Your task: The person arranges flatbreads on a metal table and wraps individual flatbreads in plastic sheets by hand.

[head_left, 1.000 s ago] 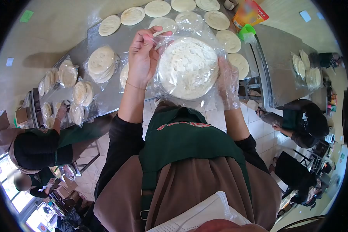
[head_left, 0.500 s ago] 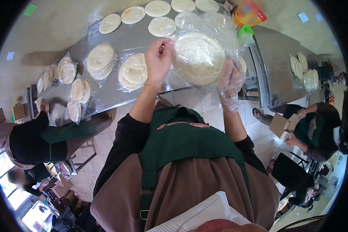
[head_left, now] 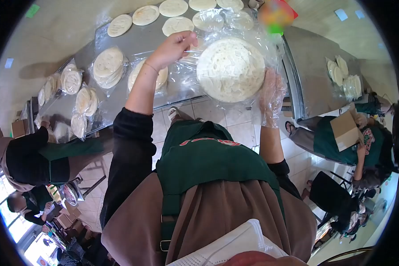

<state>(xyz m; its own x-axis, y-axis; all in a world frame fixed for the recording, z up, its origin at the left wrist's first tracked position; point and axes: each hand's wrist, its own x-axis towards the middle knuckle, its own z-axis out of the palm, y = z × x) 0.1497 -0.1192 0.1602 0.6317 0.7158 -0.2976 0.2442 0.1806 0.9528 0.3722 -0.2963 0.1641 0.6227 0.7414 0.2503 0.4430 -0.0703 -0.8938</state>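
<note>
In front of me a round, pale flatbread (head_left: 230,70) lies in a clear plastic bag (head_left: 188,73), held up over the table's near edge. My right hand (head_left: 272,93), in a clear plastic glove, grips the bread's right side; some of its fingers are hidden. My bare left hand (head_left: 175,48) is to the left of the bread, thumb and fingers pinched together at the bag's left side. The film stretches loosely between that hand and the bread. Behind my left wrist, a bagged flatbread stack (head_left: 162,80) rests on the metal table (head_left: 133,42).
Loose flatbreads (head_left: 173,8) line the table's far side. More bagged stacks (head_left: 108,66) lie at left. A colourful packet (head_left: 277,13) stands at the far right corner. On a second table (head_left: 308,57) are more bagged breads. A person at right holds a cardboard box (head_left: 345,131); others are at left.
My left hand has moved left, away from the bread, and the film now spreads between them. The bread tilts more towards me. The person at right has turned with the box.
</note>
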